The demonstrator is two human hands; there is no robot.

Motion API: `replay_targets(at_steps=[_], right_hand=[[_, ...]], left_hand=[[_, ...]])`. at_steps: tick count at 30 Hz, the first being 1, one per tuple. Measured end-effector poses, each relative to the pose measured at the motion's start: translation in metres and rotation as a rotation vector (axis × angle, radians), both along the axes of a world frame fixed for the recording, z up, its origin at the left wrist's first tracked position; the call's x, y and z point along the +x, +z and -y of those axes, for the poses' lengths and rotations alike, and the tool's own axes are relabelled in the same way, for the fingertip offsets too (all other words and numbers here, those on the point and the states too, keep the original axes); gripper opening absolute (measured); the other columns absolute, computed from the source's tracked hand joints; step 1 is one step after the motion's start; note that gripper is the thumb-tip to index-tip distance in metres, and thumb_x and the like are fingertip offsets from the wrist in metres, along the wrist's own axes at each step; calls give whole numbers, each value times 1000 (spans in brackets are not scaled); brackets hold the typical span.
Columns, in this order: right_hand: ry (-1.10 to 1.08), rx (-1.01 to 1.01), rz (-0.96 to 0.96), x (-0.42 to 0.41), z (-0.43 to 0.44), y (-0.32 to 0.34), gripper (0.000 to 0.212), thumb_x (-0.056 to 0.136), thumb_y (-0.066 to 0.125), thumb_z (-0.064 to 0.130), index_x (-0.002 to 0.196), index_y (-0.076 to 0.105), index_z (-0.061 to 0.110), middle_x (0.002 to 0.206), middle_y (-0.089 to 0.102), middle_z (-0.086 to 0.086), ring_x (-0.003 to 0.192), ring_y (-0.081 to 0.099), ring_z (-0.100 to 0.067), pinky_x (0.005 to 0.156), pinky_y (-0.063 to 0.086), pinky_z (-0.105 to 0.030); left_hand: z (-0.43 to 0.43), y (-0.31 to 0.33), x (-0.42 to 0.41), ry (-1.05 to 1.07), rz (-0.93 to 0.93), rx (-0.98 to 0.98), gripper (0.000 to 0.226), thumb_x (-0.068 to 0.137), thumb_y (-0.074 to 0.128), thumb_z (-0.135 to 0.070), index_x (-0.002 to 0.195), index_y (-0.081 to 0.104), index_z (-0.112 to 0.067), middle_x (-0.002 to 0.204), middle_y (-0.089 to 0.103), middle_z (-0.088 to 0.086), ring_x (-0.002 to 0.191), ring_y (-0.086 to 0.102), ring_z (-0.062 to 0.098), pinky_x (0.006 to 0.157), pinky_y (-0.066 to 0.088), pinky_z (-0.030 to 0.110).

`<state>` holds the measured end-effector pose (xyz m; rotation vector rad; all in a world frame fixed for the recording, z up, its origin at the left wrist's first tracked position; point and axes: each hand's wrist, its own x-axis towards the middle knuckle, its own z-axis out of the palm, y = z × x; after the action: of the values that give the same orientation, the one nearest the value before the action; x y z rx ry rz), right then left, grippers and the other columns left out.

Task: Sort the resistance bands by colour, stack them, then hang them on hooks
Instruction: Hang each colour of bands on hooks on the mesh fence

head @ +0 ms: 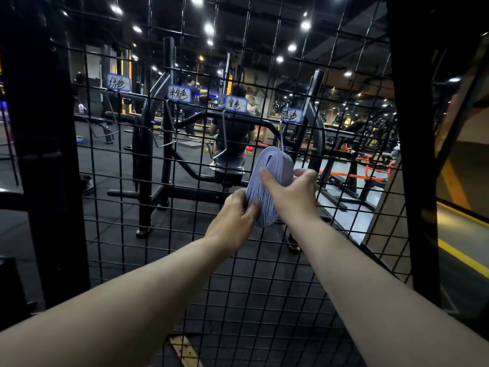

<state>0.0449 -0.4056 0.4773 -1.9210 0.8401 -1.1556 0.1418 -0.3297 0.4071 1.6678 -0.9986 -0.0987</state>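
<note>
**A:** What fills the left of the frame?

**B:** A black wire grid (132,234). Four handwritten labels step across it from upper left toward centre-right: the green label (119,82), pink label (179,93), purple label (236,103) and blue label (291,115). A thin wire hook hangs under each one, for instance the pink hook (169,128) and the purple hook (225,136).

**A:** And the left hand?

**B:** The left hand (235,215) is just below centre. Its thumb and fingers are curled and pinch the lower end of the stack of bands (258,193).

**A:** Where does the stack lie?

**B:** It is a thick pale lavender-blue bundle held up between both hands, in front of the grid. It rises to the right from the left hand. Its looped top meets the blue hook (282,136). I cannot tell if the loop is over the hook.

**A:** The right hand?

**B:** The right hand (293,189) grips the stack's upper half. Its thumb is pressed on the front and its fingers are wrapped behind.
</note>
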Motion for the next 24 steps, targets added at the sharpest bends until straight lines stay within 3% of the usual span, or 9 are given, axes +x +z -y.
replay_targets(at_steps=[6, 11, 14, 20, 24], right_hand=[[-79, -120, -17, 9, 8, 4, 64, 77, 76, 53, 108, 34, 15, 117, 50, -9, 105, 56, -28, 84, 50, -40], [-73, -194, -2, 6, 12, 3, 52, 85, 72, 43, 109, 39, 10, 115, 53, -11, 104, 57, -30, 84, 50, -41], [-82, -233, -41, 6, 11, 3, 49, 88, 66, 45, 110, 40, 9, 116, 52, -12, 105, 56, -31, 85, 51, -43], [-29, -267, -47, 3, 8, -2, 43, 92, 61, 44, 109, 35, 14, 117, 52, -9, 103, 57, -28, 82, 50, -41], [32, -309, -102, 1, 3, -9, 42, 102, 47, 32, 131, 31, 5, 134, 46, -16, 114, 54, -32, 83, 43, -33]], left_hand=[[2, 3, -4, 126, 130, 138, 37, 85, 41, -68, 103, 51, -37, 105, 58, -6, 89, 63, 20, 81, 53, 46], [-1, 18, -10, 326, 285, 272, 38, 87, 43, -64, 100, 57, -31, 104, 61, -7, 100, 60, 20, 87, 44, 39], [-1, 28, -13, 443, 368, 251, 39, 92, 37, -53, 104, 63, -26, 110, 61, 0, 110, 55, 23, 91, 36, 40], [6, 51, -1, 285, 300, 68, 50, 99, 39, -48, 142, 43, -23, 127, 56, 7, 119, 53, 28, 101, 41, 43], [10, 50, -1, 186, 266, 28, 31, 102, 39, -40, 117, 55, -18, 124, 48, 9, 103, 57, 34, 92, 48, 45]])
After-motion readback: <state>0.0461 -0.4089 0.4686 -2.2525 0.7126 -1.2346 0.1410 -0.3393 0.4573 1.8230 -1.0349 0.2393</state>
